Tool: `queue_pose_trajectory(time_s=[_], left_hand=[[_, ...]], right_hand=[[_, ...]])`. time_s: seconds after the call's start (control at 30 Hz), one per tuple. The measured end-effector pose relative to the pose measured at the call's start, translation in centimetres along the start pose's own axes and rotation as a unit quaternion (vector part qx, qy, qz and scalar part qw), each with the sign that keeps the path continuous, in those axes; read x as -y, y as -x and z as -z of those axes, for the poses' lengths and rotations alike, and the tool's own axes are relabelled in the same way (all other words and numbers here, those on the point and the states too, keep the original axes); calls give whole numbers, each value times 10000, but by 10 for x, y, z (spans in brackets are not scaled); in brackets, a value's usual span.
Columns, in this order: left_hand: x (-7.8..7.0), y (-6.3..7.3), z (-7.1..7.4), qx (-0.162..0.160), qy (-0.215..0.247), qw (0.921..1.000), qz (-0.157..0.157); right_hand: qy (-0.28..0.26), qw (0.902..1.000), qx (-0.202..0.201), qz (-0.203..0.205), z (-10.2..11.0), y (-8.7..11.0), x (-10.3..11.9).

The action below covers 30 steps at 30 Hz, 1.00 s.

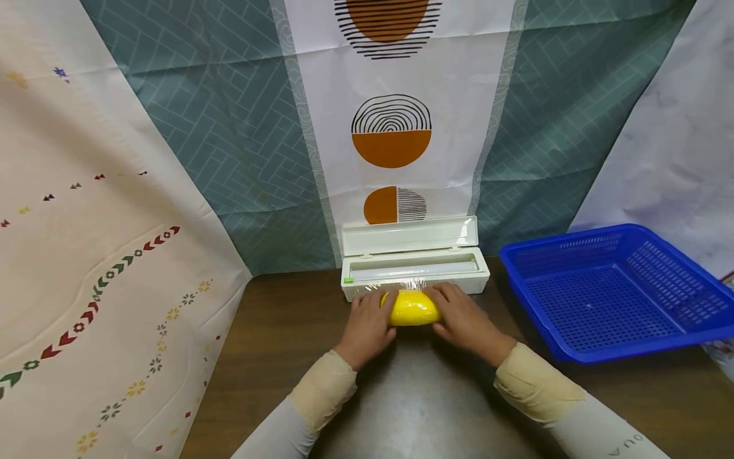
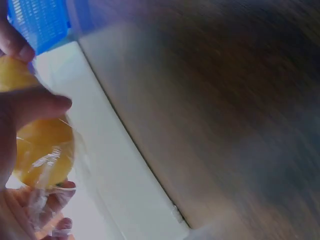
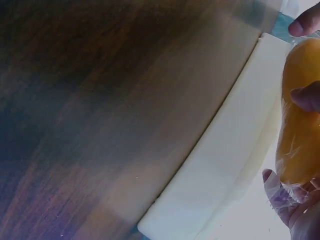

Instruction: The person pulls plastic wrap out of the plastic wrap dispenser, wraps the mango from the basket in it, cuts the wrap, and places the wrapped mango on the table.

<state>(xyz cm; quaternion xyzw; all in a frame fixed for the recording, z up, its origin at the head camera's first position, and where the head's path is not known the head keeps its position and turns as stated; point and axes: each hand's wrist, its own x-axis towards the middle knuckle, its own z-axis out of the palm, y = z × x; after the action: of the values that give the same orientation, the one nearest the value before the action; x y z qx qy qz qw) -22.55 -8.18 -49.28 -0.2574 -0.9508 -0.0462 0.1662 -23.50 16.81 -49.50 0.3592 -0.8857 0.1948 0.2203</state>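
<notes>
Above the bare surface (image 1: 275,357), the person's left hand (image 1: 367,326) and right hand (image 1: 466,320) are partly closed, fingers curled round opposite ends of a yellow fruit (image 1: 413,308). It is smooth, plump and elongated, mango-like, held crosswise, with shiny, wrinkled clear film (image 2: 50,159) clinging to it and bunching at its ends; the hands cover both tips. Just beyond it, blocking the way forward, sits a white dispenser box (image 1: 473,284), lid (image 1: 408,238) raised, with a pale roll (image 1: 414,270) inside and a green tab (image 1: 348,280) at left. A blue basket (image 1: 625,350) stands apart at right; a patterned cloth (image 1: 229,140) hangs behind.
</notes>
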Motion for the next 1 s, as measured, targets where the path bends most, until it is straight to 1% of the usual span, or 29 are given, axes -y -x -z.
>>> queue_pose_trajectory(time_s=[0.1,0.27,0.37,0.53,0.73,1.0], left_hand=[[1,1,1,-151,-101,9998,-117],[3,0,7,-306,-47,9992,-252],[3,-1,13,-341,96,9990,-254],[4,-3,22,-376,296,9986,-244],[3,-7,33,-407,313,9984,-256],[2,-13,41,-493,331,9979,-265]], right_hand=[[-43,10000,31,-48,3,0,1],[-10,10000,82,-49,10,0,2],[19,10000,63,23,15,-2,1],[-44,9996,-102,248,21,-7,-1],[-86,9983,-244,514,27,-11,-4],[-110,9979,-245,594,36,-17,-5]])
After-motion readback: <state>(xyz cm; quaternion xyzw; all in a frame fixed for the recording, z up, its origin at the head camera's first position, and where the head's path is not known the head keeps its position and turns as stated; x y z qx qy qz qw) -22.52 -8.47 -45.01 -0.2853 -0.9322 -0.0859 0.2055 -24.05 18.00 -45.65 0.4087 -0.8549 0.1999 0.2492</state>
